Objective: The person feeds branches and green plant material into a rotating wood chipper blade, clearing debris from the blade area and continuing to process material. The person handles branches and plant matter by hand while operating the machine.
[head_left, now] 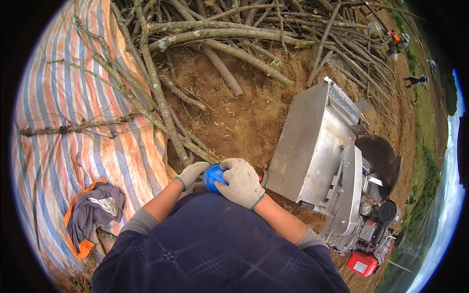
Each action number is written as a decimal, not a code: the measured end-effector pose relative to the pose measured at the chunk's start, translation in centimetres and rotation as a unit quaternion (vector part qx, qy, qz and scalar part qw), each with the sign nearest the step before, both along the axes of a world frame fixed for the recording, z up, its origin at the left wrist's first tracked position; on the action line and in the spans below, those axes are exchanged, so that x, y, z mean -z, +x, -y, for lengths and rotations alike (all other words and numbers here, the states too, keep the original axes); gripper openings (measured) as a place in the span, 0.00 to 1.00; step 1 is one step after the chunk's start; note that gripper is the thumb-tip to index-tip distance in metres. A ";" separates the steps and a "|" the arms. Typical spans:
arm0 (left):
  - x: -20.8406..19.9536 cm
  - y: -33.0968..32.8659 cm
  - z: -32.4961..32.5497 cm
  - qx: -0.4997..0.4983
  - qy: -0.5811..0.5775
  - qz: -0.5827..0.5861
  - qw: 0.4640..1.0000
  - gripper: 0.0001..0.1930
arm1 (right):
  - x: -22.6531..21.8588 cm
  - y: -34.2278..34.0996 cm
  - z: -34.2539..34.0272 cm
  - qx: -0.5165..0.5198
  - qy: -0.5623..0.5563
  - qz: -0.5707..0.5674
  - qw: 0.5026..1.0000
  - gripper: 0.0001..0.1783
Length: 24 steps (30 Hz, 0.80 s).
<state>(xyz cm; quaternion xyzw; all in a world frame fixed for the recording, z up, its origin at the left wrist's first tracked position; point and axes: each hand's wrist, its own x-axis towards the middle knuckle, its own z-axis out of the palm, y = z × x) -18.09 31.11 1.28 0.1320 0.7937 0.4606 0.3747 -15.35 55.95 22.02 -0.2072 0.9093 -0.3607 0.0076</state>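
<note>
Now both gloved hands — left hand [191,173], right hand [242,183] — around a blue round container [213,177].

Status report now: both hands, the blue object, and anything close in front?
Left hand and right hand, gloved, both gripping blue round object. Metal machine close right. Branches ahead.

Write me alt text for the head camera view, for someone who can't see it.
Seen from above, a person's gloved left hand and right hand hold a round blue object close to their chest. Ahead lie bare dirt, a pile of cut branches and a striped tarp; a metal chipping machine with a small engine stands on the right.
</note>
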 end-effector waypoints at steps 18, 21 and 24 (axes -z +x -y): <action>-2.5 15.1 2.3 -0.434 -0.187 -0.008 0.881 0.30 | 17.0 -7.0 11.1 -0.254 0.046 0.058 0.964 0.10; -5.0 12.9 4.2 -0.474 -0.189 -0.157 0.845 0.33 | 15.0 -7.8 15.6 -0.421 0.041 0.062 0.904 0.10; -6.8 10.3 7.8 -0.485 -0.170 -0.214 0.831 0.20 | 13.4 -7.6 20.8 -0.484 0.014 0.030 0.875 0.07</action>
